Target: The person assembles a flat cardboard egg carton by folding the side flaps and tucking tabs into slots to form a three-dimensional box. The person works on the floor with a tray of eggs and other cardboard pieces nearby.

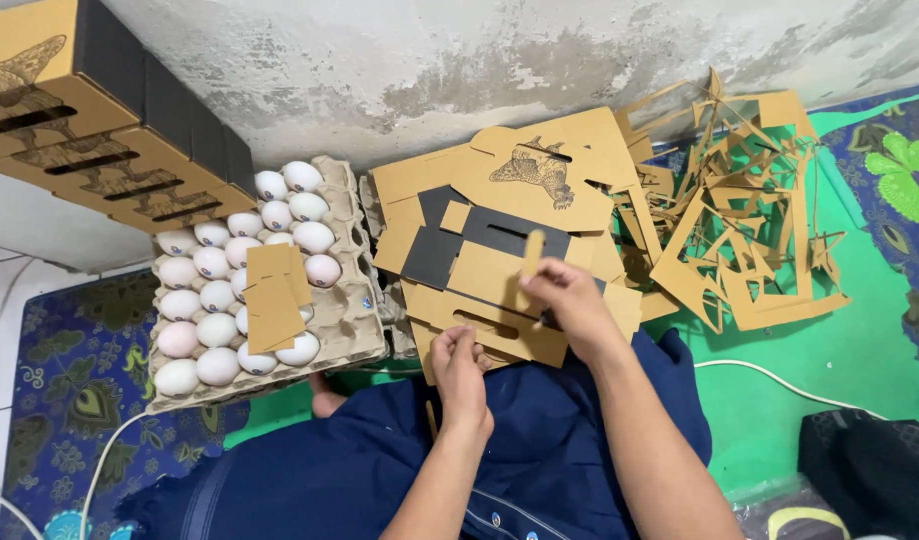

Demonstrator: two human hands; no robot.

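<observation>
Green mat, brown die-cut cardboard sheet [499, 270]

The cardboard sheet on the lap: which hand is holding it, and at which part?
Right hand pinches a narrow cardboard strip at its lower end. Left hand grips the die-cut cardboard sheet at its near edge.

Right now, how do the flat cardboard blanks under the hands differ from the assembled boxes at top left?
The flat cardboard blanks lie unfolded in a loose pile; the assembled boxes are folded up and lined in a row. The right hand and left hand touch the blanks; nothing touches the boxes. Both are brown with a dark printed figure.
</observation>
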